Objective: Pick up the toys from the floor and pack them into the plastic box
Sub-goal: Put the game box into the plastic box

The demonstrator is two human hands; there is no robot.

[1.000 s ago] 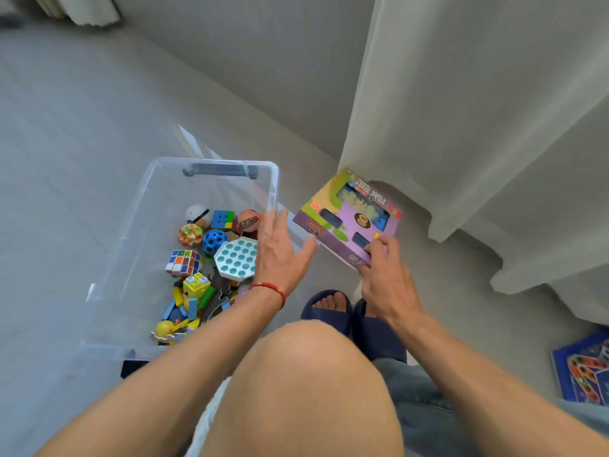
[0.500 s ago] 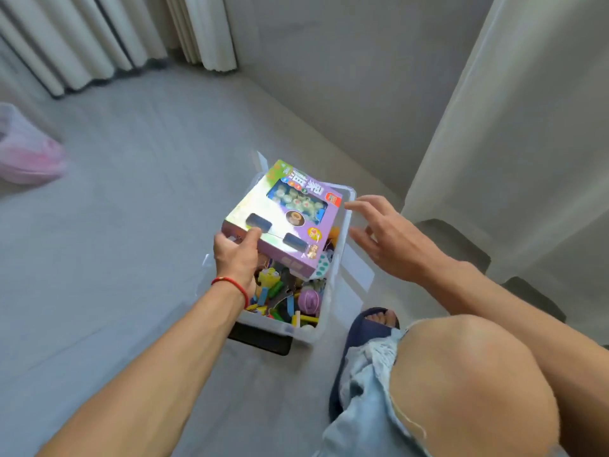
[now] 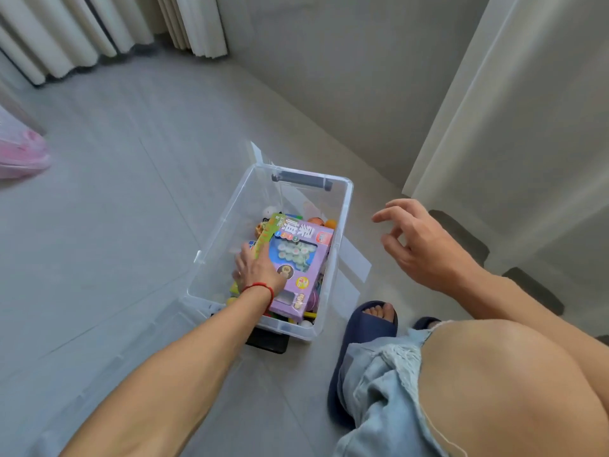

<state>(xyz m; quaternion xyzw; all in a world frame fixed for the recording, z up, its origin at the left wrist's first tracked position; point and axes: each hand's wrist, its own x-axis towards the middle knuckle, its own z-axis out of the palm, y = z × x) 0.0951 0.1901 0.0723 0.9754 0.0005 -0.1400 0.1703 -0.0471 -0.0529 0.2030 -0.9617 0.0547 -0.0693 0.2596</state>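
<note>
My left hand (image 3: 258, 270) rests flat-fingered on the purple toy carton (image 3: 298, 263), now lying atop small toys inside the clear plastic box (image 3: 342, 206); my right hand (image 3: 418, 245) hovers loose, empty. Remaining floor toys: none visible.

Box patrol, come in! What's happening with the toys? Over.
Left hand flat on purple game box, inside clear plastic box. Right hand free, holding nothing. Nothing blocking.
</note>
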